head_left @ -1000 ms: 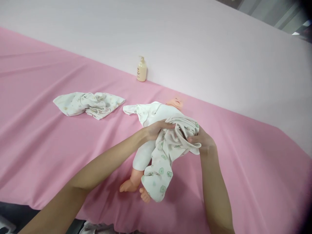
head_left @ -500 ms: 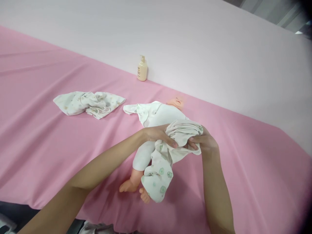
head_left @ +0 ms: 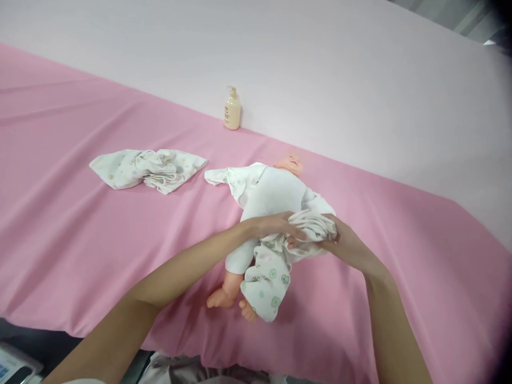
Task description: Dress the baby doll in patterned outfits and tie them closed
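A baby doll in a white garment [head_left: 276,189] lies on its back on the pink sheet, its head toward the far edge and its bare feet toward me. Over its side and one leg hangs a white cloth with green prints [head_left: 267,282]. My left hand [head_left: 280,226] grips the left side of the bunched part of this cloth, and my right hand [head_left: 340,242] grips its right side. The gathered folds sit between both hands, beside the doll's body. Some fingertips are hidden in the fabric.
A knotted or crumpled patterned cloth [head_left: 148,169] lies to the left on the pink sheet [head_left: 100,240]. A cream pump bottle [head_left: 232,111] stands at the sheet's far edge, by the white surface [head_left: 320,80]. A white device [head_left: 16,365] shows at the lower left.
Both hands have moved slightly right with the bunched cloth and lowered it beside the doll. More of the doll's white-clad torso and its far-right sleeve now shows.
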Tool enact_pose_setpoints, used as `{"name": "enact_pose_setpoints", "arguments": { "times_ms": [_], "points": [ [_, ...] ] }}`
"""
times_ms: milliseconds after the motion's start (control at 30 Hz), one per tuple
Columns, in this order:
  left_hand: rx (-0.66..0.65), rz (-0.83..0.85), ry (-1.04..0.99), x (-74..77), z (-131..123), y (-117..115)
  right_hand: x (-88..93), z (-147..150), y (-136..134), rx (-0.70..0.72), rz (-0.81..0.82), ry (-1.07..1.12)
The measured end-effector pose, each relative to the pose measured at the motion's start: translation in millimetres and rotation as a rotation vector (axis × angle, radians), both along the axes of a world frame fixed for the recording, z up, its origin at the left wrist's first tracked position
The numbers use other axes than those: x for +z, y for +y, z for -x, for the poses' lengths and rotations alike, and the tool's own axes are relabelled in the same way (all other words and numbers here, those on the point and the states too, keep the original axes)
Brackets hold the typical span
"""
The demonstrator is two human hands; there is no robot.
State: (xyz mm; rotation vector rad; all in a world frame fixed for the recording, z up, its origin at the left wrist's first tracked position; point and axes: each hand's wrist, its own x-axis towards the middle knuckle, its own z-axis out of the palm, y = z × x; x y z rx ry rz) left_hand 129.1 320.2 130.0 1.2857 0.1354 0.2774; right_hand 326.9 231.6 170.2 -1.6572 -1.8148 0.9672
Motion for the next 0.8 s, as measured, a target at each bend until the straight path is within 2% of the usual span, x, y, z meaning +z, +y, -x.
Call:
{"name": "enact_pose_setpoints", "arguments": {
  "times_ms": [100,167,200,267,367,467,600,700,800],
  "points": [
    [-0.057,-0.23,0.055,3.4,-1,-5,-33.5,-9,-50,-0.127,-0.046,-0.125],
    [-0.053,-0.276,0.073,5.7,-1,-6,-64.2,-12,-89,-0.257,-0.202,-0.272],
    [-0.045,-0.279,0.079,6.3,0,-5,-80.4,-11,-107,-0.247,-0.246,-0.338],
    [-0.031,-0.274,0.086,6.7,1,-3,-110.4,-5,-138,-0.125,-0.319,-0.445],
    [-0.017,-0.293,0.098,7.4,3,0,-138.4,13,-164,0.014,-0.521,-0.61],
    [0.015,-0.323,0.121,11.3,7,2,-140.7,42,-164,0.08,-0.663,-0.621],
    [0.08,-0.428,0.17,21.8,14,4,-129.1,73,-144,0.175,-0.697,-0.485],
    [0.087,-0.626,0.216,30.7,21,4,-129.1,77,-127,0.171,-0.721,-0.476],
    [0.141,-0.858,0.251,38.1,26,3,-134.1,67,-112,0.094,-0.756,-0.524]
  ]
}}
